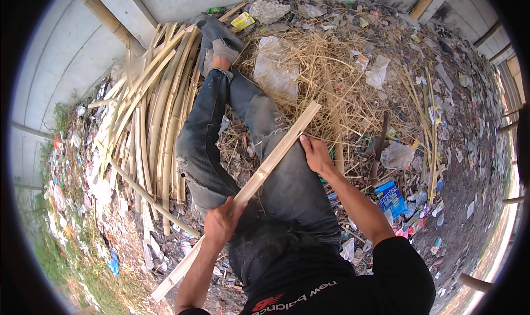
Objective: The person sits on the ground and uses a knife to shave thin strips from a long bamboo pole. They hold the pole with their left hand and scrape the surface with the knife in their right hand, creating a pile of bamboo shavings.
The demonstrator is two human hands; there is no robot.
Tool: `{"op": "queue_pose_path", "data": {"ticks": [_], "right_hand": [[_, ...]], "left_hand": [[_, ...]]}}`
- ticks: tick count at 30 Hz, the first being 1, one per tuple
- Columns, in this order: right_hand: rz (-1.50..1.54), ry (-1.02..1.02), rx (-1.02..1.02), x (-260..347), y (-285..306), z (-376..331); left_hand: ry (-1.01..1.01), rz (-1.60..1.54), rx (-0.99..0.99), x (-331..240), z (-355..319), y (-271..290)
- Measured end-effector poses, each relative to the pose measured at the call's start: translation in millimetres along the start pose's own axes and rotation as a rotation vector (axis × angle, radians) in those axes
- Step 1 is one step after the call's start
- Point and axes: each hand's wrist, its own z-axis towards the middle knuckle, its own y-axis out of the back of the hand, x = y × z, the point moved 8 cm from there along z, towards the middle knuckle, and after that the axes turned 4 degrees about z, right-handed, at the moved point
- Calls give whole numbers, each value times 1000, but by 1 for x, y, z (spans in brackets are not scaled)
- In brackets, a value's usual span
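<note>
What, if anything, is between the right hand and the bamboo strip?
Nothing visible. The right hand is at the edge of the bamboo strip, near its upper end; firm contact is hard to confirm. The left hand grips it farther down.

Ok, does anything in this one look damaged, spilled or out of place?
Yes. The jeans are torn around the knees. Litter, including a blue packet, is strewn over the ground. One slanting strip lies across the near part of the bamboo pile, out of line with most pieces.
</note>
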Motion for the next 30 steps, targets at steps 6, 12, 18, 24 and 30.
{"op": "queue_pose_path", "data": {"ticks": [6, 12, 18, 24, 30], "right_hand": [[9, 18, 19, 10, -4, -4], [-21, 4, 43, 7, -3, -5], [-34, 38, 132, 29, -12, -15], [-25, 41, 120, 25, -8, -16], [174, 81, 260, 12, -14, -2]], "left_hand": [[-51, -124, -42, -9, 21, -16], [-26, -145, 2, -11, 30, -11], [11, -183, 140, -38, 52, -22], [-51, -263, 86, -37, 60, -26], [-18, -417, 190, -30, 64, -33]]}}
